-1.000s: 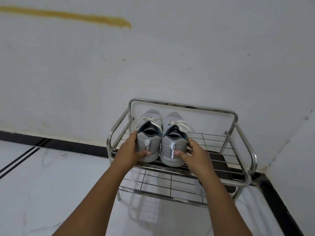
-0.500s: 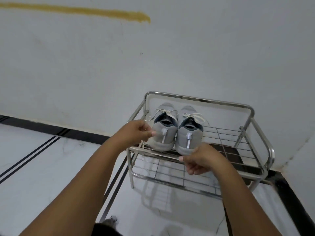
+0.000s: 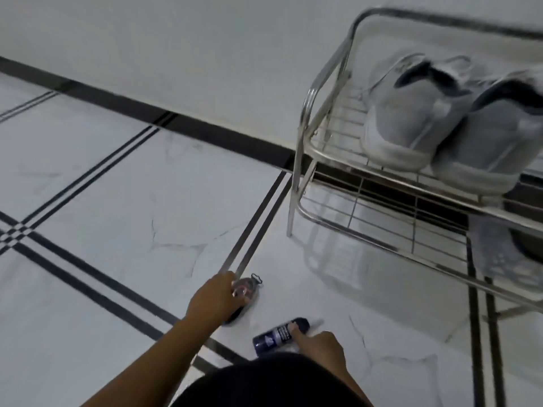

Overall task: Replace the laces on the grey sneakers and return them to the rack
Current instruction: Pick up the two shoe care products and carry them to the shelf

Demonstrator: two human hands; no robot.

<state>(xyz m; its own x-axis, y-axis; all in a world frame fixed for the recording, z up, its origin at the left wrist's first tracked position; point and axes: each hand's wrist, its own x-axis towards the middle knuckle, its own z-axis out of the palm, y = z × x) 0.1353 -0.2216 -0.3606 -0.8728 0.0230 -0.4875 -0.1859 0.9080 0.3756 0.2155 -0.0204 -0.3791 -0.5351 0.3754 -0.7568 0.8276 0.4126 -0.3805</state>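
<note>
Where the metal rack (image 3: 305, 136) stands against the wall, two grey sneakers (image 3: 411, 118) sit side by side on its upper shelf, heels at the front edge. Open white marble floor (image 3: 117, 177) with black inlay lines spreads leftward. Left hand (image 3: 216, 301) grips a small dark packet (image 3: 248, 286); right hand (image 3: 321, 346) presses a thumb on one blue can (image 3: 279, 334), grip otherwise unclear.
</note>
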